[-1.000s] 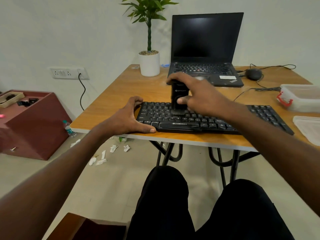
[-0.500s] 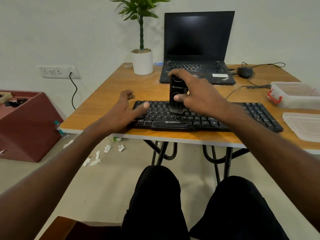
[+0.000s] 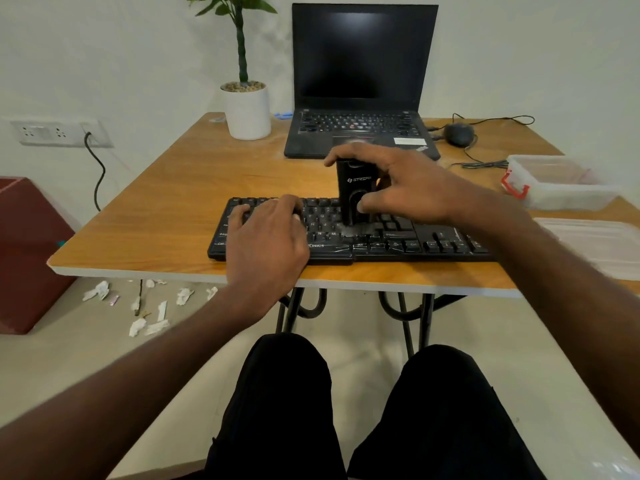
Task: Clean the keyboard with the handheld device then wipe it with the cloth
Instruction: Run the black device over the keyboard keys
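On the counter lie one black keyboard, one handheld device, one open laptop, one potted plant, one mouse, one clear plastic box and one loose lid. Two hands are in view, left and right. Roughly ten paper scraps litter the floor.

A matt black plastic keyboard lies on a smooth wood-grain table with a white edge. The handheld device looks like glossy black plastic; a clear plastic box sits nearby.
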Action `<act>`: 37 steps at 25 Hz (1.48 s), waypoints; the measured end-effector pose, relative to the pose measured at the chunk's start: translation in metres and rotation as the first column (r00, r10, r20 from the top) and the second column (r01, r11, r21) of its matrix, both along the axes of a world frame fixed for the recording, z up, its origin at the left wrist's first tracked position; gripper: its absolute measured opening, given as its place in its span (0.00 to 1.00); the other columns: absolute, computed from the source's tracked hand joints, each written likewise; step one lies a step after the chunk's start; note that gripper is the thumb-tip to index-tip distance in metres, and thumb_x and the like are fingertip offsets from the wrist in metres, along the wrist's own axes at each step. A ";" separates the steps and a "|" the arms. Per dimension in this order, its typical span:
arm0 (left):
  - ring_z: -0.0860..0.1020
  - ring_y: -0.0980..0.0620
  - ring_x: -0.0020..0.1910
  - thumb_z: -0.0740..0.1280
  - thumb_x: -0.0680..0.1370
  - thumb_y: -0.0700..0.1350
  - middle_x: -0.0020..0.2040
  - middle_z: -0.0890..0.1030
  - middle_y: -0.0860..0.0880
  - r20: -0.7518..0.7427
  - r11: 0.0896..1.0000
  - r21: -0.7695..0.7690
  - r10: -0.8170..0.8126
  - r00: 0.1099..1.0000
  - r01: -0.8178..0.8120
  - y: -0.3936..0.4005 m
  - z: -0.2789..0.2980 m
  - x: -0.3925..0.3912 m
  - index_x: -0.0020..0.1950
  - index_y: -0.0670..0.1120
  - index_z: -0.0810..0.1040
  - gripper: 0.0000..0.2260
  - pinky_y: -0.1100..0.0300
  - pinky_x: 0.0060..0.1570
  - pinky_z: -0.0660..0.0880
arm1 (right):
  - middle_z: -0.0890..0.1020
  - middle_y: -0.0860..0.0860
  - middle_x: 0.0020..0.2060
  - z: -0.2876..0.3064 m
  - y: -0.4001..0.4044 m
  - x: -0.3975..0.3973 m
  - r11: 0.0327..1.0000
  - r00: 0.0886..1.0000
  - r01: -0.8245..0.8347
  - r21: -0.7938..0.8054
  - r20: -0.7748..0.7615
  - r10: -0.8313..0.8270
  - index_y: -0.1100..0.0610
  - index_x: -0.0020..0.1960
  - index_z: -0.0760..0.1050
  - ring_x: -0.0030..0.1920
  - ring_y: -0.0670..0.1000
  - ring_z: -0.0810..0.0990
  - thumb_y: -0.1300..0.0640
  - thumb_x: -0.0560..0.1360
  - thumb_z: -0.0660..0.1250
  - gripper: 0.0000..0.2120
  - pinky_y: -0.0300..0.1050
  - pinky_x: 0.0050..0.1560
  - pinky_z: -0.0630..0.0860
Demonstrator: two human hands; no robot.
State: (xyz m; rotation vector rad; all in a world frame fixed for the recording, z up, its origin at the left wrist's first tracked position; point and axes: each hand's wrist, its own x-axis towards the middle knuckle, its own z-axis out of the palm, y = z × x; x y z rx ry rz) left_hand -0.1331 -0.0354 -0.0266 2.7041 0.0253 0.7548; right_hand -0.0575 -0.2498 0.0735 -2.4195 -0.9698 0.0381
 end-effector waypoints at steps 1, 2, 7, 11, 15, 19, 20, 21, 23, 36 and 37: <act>0.80 0.54 0.60 0.57 0.85 0.48 0.56 0.83 0.54 -0.003 1.000 0.004 0.006 1.000 -0.006 -0.001 -0.001 0.000 0.65 0.52 0.77 0.12 0.44 0.76 0.63 | 0.74 0.48 0.65 0.003 -0.004 0.003 0.999 0.999 0.042 -0.025 0.021 -0.041 0.34 0.72 0.67 0.59 0.51 0.78 0.57 0.77 0.71 0.30 0.48 0.52 0.83; 0.79 0.54 0.61 0.56 0.85 0.49 0.58 0.83 0.53 -0.005 1.000 0.002 0.010 1.000 -0.010 -0.001 0.000 0.000 0.65 0.52 0.77 0.13 0.44 0.75 0.63 | 0.75 0.49 0.66 0.004 -0.006 0.004 0.996 0.996 0.076 -0.036 0.053 -0.074 0.34 0.73 0.67 0.60 0.51 0.78 0.58 0.77 0.70 0.30 0.49 0.53 0.83; 0.78 0.53 0.60 0.56 0.86 0.49 0.57 0.83 0.53 0.003 0.999 -0.013 0.032 0.999 -0.032 -0.004 0.000 -0.002 0.64 0.51 0.78 0.13 0.46 0.71 0.63 | 0.74 0.43 0.66 -0.012 0.001 -0.003 0.994 0.998 -0.042 0.104 0.046 0.037 0.34 0.76 0.62 0.52 0.44 0.82 0.53 0.79 0.71 0.32 0.38 0.45 0.83; 0.78 0.52 0.62 0.56 0.87 0.49 0.58 0.83 0.52 -0.019 0.999 -0.005 0.034 0.999 -0.034 -0.004 0.001 -0.003 0.65 0.50 0.78 0.14 0.46 0.71 0.63 | 0.77 0.49 0.62 -0.008 -0.016 0.004 0.993 0.987 0.118 -0.014 0.108 -0.116 0.36 0.73 0.64 0.52 0.48 0.81 0.53 0.78 0.71 0.29 0.38 0.44 0.80; 0.78 0.52 0.62 0.56 0.86 0.49 0.59 0.83 0.52 -0.013 0.999 -0.002 0.036 0.999 -0.036 -0.004 0.002 -0.004 0.66 0.50 0.78 0.14 0.47 0.71 0.63 | 0.75 0.47 0.61 -0.006 -0.013 -0.003 0.989 0.980 0.136 0.055 0.141 -0.143 0.38 0.74 0.64 0.54 0.49 0.79 0.58 0.79 0.69 0.30 0.42 0.45 0.83; 0.78 0.52 0.62 0.56 0.86 0.49 0.59 0.83 0.52 -0.017 0.999 0.013 0.053 0.998 -0.053 -0.004 0.001 -0.003 0.65 0.51 0.78 0.14 0.47 0.69 0.61 | 0.75 0.46 0.60 -0.013 -0.011 -0.013 0.999 0.995 -0.002 0.053 0.100 -0.004 0.37 0.74 0.63 0.54 0.46 0.79 0.56 0.80 0.69 0.28 0.39 0.44 0.81; 0.78 0.52 0.62 0.56 0.86 0.50 0.59 0.83 0.52 -0.021 0.998 0.014 0.055 0.998 -0.055 -0.004 0.001 -0.002 0.66 0.51 0.78 0.14 0.47 0.69 0.61 | 0.75 0.46 0.59 -0.010 -0.016 -0.010 1.000 0.993 0.025 -0.003 0.116 -0.025 0.37 0.73 0.64 0.53 0.48 0.79 0.56 0.80 0.68 0.27 0.40 0.45 0.81; 0.78 0.52 0.63 0.56 0.86 0.50 0.60 0.83 0.52 -0.024 0.998 0.011 0.056 0.998 -0.055 -0.003 0.001 -0.002 0.66 0.51 0.78 0.14 0.47 0.69 0.61 | 0.74 0.46 0.58 -0.007 -0.023 -0.007 0.996 0.988 0.071 -0.049 0.141 -0.063 0.37 0.72 0.65 0.53 0.49 0.79 0.56 0.79 0.68 0.26 0.41 0.44 0.81; 0.78 0.52 0.64 0.56 0.86 0.50 0.61 0.83 0.52 -0.025 0.998 0.011 0.055 0.998 -0.055 -0.004 0.001 -0.002 0.67 0.51 0.78 0.15 0.46 0.69 0.61 | 0.74 0.45 0.56 -0.005 -0.030 -0.007 0.989 0.970 0.146 -0.025 0.199 -0.138 0.39 0.71 0.67 0.53 0.50 0.79 0.56 0.78 0.68 0.26 0.43 0.45 0.82; 0.78 0.53 0.62 0.58 0.85 0.48 0.59 0.83 0.53 0.000 0.996 0.032 0.087 0.996 -0.087 -0.005 -0.001 0.000 0.66 0.52 0.78 0.13 0.48 0.64 0.60 | 0.74 0.46 0.60 -0.018 -0.047 -0.012 0.967 0.983 0.142 0.213 0.084 -0.163 0.41 0.72 0.67 0.57 0.50 0.80 0.63 0.78 0.69 0.28 0.42 0.47 0.85; 0.78 0.52 0.62 0.58 0.85 0.48 0.59 0.83 0.53 0.002 0.996 0.032 0.087 0.996 -0.087 -0.005 -0.001 -0.001 0.66 0.52 0.78 0.13 0.48 0.65 0.60 | 0.74 0.46 0.60 -0.017 -0.048 -0.012 0.978 0.991 0.114 0.176 0.054 -0.125 0.40 0.71 0.68 0.56 0.50 0.80 0.62 0.78 0.69 0.27 0.43 0.46 0.85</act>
